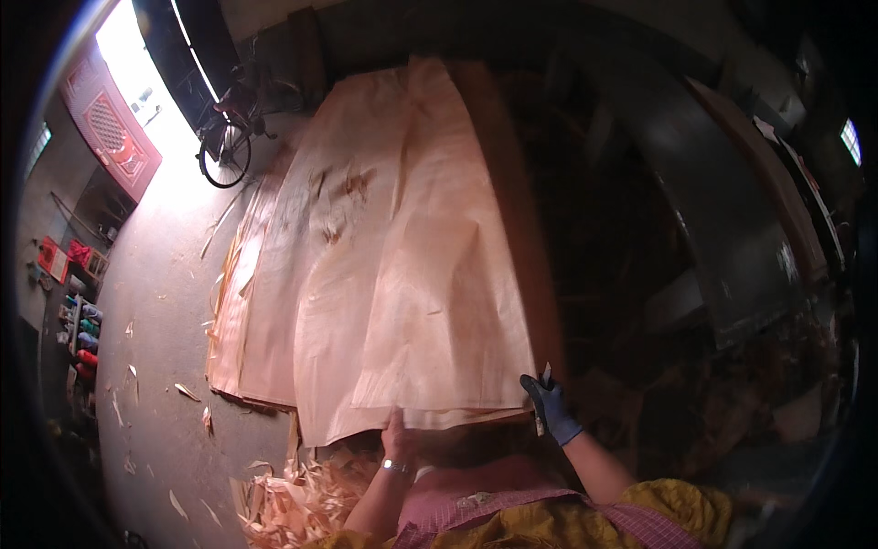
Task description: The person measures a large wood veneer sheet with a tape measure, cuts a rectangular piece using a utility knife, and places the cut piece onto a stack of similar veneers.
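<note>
Head view, top sheet: a thin pinkish-tan sheet (pixel 439 329), like wood veneer, runs from 12 o'clock down toward 6 o'clock, lightly creased, its near edge beside both hands
Sheet beneath: a wider lower sheet (pixel 334 366) shows past it toward 8 o'clock and along the near edge, with brown marks between 10 and 11 o'clock
Layered edge: more stacked sheets (pixel 251 357) lie at 8 to 9 o'clock, their rims frayed
Left hand: the bare left hand (pixel 397 439), wearing a shiny wristband (pixel 394 466), is at the near edge between 6 and 7 o'clock; blur leaves me unable to tell whether its fingers pinch or only press
Right hand: the blue-gloved right hand (pixel 551 414) is at the near corner toward 5 o'clock, a pale sliver (pixel 547 372) showing by it; I cannot tell whether its fingers are clamped
Pile so far: several sheets already lie layered; the top one looks mostly spread, while creases and uneven near edges seem left as they are
Shavings: curled strips (pixel 302 499) heap at 7 o'clock
Floor: grey floor (pixel 155 302) at 9 o'clock carries scattered scraps
Doorway: a bicycle (pixel 240 108) and a red door (pixel 114 137) are at 10 o'clock
</note>
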A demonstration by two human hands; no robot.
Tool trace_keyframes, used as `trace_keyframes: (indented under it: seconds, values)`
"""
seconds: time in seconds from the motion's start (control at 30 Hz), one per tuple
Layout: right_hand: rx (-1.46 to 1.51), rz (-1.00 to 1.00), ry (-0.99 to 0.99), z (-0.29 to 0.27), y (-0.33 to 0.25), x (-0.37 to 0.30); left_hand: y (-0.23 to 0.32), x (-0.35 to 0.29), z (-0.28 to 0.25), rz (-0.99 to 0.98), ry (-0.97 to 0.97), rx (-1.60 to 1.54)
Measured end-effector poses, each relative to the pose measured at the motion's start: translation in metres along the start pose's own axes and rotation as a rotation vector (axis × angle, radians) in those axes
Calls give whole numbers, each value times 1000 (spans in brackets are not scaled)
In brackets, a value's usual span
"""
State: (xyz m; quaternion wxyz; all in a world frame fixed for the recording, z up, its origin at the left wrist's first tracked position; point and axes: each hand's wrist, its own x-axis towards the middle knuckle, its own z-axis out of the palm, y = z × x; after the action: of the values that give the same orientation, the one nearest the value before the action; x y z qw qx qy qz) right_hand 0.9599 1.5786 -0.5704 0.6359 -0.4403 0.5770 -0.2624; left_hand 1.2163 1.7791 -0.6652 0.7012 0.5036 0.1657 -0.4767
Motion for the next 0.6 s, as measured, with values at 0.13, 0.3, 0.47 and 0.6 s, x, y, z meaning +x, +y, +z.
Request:
trace_keyframes:
  seconds: [0.13, 0.3, 0.47, 0.6]
  values:
    - [57, -56, 10, -114, -14, -10, -74, -106, 169, 97, -132, 223]
    - [324, -240, -31, -258, -42, -13, -195, -168, 303, 165, -323, 353]
    - [204, -355, 41, -391, -114, -50, -278, -224, 416, 47, -523, 355]
    - [80, -484, 131, -522, -108, -12, -354, -251, 499, 199, -669, 498]
